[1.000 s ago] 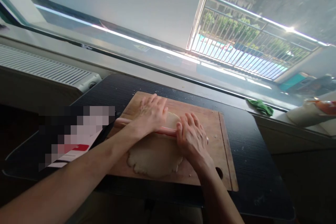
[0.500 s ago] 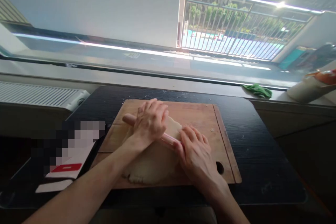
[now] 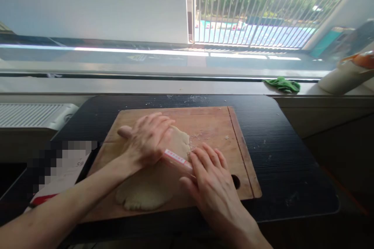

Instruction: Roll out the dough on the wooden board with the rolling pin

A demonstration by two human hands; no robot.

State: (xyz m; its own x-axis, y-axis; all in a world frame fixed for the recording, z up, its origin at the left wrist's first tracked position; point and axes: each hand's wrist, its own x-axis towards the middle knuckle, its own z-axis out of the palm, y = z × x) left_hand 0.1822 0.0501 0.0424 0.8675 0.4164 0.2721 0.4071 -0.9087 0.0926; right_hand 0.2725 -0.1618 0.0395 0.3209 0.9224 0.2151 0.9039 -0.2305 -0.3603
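Note:
A wooden rolling pin (image 3: 178,160) lies slantwise across a sheet of pale dough (image 3: 146,187) on a wooden cutting board (image 3: 206,118). My left hand (image 3: 152,137) presses over the pin's left part, fingers draped across it, with the rounded tip poking out beyond. At its other end, my right hand (image 3: 210,173) rests over the pin, thumb on the near side and fingers on the far side. Between the hands a white and red label shows on the pin. The dough's far edge is ragged, and its near edge is thick and creased.
The board sits on a black table (image 3: 289,155) dusted with flour. Left of it lies a flat pale item with red print (image 3: 67,171), partly blurred out. Along the windowsill are a green cloth (image 3: 283,84) and a white container (image 3: 341,76). A radiator (image 3: 35,114) stands at left.
The rolling pin has turned, so its label now faces up, and both hands have moved with it. More of the dough's far edge shows. My view has also shifted.

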